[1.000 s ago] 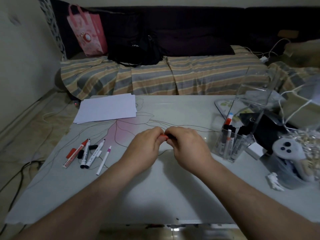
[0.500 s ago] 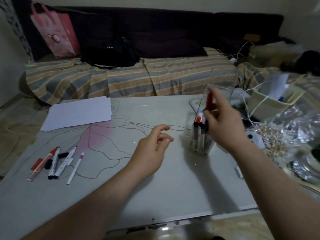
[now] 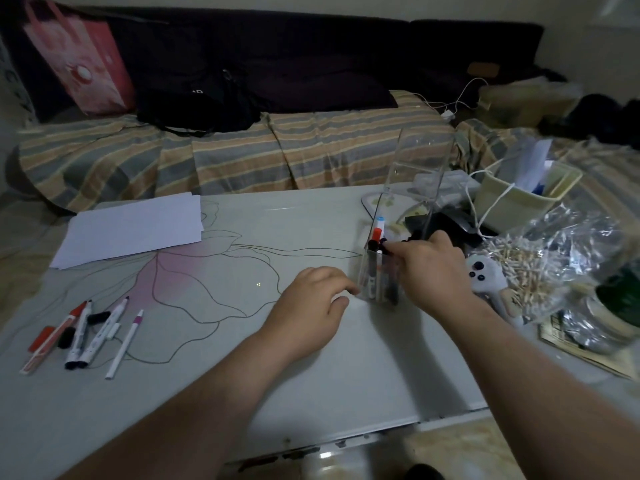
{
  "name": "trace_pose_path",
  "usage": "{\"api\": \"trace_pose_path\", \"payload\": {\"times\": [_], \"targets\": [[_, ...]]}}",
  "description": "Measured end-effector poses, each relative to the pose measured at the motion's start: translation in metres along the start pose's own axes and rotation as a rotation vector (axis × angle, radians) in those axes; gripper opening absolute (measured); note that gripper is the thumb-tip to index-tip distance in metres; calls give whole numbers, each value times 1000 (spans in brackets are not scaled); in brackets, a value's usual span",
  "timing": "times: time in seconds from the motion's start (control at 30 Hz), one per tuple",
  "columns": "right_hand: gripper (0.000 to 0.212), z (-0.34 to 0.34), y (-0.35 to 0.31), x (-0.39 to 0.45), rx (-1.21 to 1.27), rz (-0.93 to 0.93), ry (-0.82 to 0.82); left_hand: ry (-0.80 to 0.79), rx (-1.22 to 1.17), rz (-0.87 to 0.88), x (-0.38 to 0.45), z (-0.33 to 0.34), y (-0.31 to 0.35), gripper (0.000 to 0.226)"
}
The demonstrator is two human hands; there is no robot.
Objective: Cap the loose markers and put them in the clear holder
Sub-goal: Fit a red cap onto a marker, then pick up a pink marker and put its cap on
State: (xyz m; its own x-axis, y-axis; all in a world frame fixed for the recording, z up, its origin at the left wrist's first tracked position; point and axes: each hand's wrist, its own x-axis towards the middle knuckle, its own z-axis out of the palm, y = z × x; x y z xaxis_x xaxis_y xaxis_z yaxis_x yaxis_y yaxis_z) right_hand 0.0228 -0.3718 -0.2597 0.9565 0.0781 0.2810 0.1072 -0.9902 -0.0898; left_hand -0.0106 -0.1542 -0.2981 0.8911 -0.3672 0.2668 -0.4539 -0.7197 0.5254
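We see the wide pale worktop with a flower outline drawn on it, and behind it a sofa under a striped cover. At the worktop's right stands the clear plastic holder, already carrying several capped markers upright, red and blue caps showing above its rim. Our right hand reaches over the holder's top with its fingertips pinched at the marker caps, apparently setting one in; whether it grasps that marker or has let go, we cannot tell. Our left hand rests loosely curled and empty on the worktop, fingertips just beside the holder's base.

We judge the task partly done. At the near left lies a group of loose markers: a red one, two white-bodied ones, and a thin white pen with a purple band. Loose caps, red and black, lie among them, so capping remains before they go in.

Nothing blocks the path between that group and the holder. Clutter crowds the holder's right: a crinkled clear bag of pale sticks, a white controller, a cream basket. A white paper stack sits far left.
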Motion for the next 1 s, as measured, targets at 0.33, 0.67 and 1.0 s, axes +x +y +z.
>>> {"api": "trace_pose_path", "payload": {"times": [0.33,0.67,1.0], "targets": [[39,10,-53,7,190,-141,141,-49,108,-265,-20,-35,-68,29],[42,62,-211,-16,407,-496,-324,-17,367,-801,-112,-125,-185,39],[38,79,-263,-22,446,-566,-355,-343,470,-951,-110,-130,-203,64]]}}
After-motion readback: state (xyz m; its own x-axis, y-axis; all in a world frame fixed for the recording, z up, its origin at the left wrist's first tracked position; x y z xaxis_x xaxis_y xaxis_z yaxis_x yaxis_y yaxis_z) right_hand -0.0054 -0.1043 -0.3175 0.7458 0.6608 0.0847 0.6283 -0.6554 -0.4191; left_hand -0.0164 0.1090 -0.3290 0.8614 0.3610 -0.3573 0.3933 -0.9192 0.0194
